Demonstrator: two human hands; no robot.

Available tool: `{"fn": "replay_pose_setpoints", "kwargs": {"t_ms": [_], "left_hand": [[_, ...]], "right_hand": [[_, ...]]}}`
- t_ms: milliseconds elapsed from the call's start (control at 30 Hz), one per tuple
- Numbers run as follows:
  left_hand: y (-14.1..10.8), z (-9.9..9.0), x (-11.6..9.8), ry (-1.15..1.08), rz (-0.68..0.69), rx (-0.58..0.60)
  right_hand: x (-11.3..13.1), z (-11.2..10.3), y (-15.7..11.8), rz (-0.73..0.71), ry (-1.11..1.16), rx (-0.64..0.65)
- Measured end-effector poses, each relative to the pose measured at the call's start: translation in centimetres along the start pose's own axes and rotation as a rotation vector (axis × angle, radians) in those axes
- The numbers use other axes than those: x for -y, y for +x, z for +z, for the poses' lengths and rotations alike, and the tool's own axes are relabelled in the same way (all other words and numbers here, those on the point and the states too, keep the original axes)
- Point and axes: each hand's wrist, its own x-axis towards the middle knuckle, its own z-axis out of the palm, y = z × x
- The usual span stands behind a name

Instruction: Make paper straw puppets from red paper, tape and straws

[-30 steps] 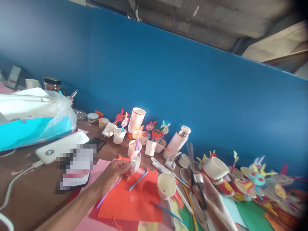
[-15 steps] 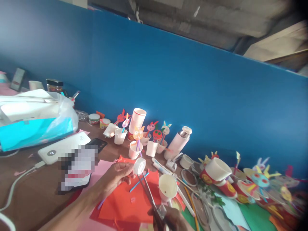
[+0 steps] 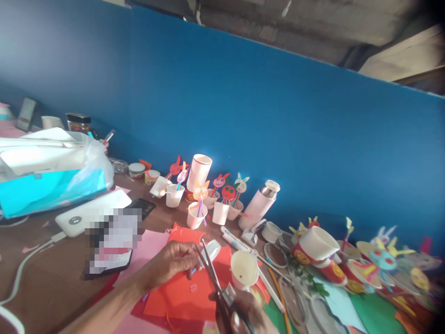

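Over the red paper [image 3: 174, 301], my left hand [image 3: 179, 260] pinches a strip of clear tape near the tape roll [image 3: 211, 253]. My right hand [image 3: 239, 311] is closed on dark-handled scissors [image 3: 212, 271], whose parted blades point up at the tape beside my left fingertips. The roll hangs just behind the blades; what bears it is hard to make out. A white paper cup [image 3: 244, 269] stands right of the scissors. One small pink piece [image 3: 193, 288] lies on the red paper.
Small cups with paper animal faces [image 3: 197, 215] and a white thermos [image 3: 260, 204] stand behind. At the left are a power bank [image 3: 93, 213], a phone [image 3: 114, 250] and a plastic bag [image 3: 93, 157]. Red cups [image 3: 333, 271], pens and green paper [image 3: 375, 311] lie right.
The scissors' blades have opened and risen to the tape. The roll has shifted right, away from my left fingers, with a strip of tape now between.
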Motion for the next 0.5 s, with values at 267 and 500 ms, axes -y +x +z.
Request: {"fn": "replay_pose_setpoints", "kwargs": {"t_ms": [267,500], "left_hand": [[-0.3,-0.1,0.4,-0.014,-0.025,0.009],[-0.2,-0.3,0.8,-0.034,-0.032,-0.004]], "right_hand": [[-0.5,0.9,0.3,-0.018,0.063,-0.098],[-0.4,0.6,0.9,-0.077,0.102,-0.029]]}}
